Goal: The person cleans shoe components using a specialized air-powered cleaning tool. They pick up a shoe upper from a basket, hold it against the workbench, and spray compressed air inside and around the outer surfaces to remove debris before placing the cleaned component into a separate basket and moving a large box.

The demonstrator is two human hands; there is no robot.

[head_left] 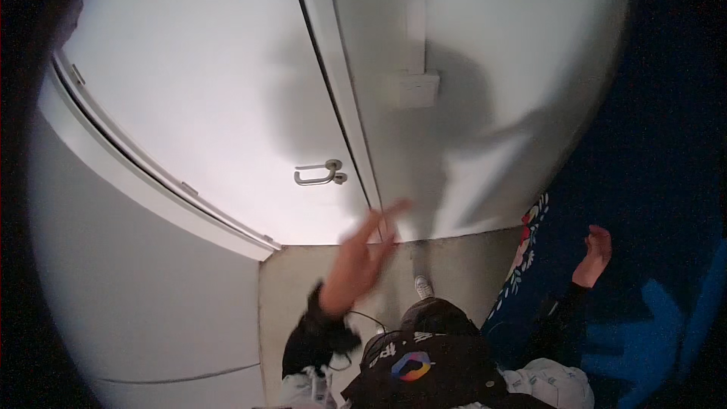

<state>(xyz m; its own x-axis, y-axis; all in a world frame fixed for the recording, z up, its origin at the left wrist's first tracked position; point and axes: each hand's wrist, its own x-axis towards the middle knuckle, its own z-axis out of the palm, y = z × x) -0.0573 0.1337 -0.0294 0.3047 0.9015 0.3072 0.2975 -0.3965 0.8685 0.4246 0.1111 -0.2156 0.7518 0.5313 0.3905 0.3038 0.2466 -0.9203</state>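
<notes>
My left hand (357, 261) is raised in front of me, with nothing held. Its fingers are stretched out and apart, and motion smears them. A white door (204, 106) stands shut ahead of it. Above the hand is the door's metal lever handle (314, 176), which the hand does not touch. Off to the right, my right hand (595, 256) is up beside a dark blue wall panel with its fingers loosely bent and apart. I see nothing in it, and whether it touches the panel I cannot tell.
A small white box (418, 89) is fixed to the pale wall, below a vertical conduit. Along the dark blue panel (644, 159) runs a floral pattern. Grey wall stands at the left. My shoe (423, 286) rests on the beige floor (295, 288).
</notes>
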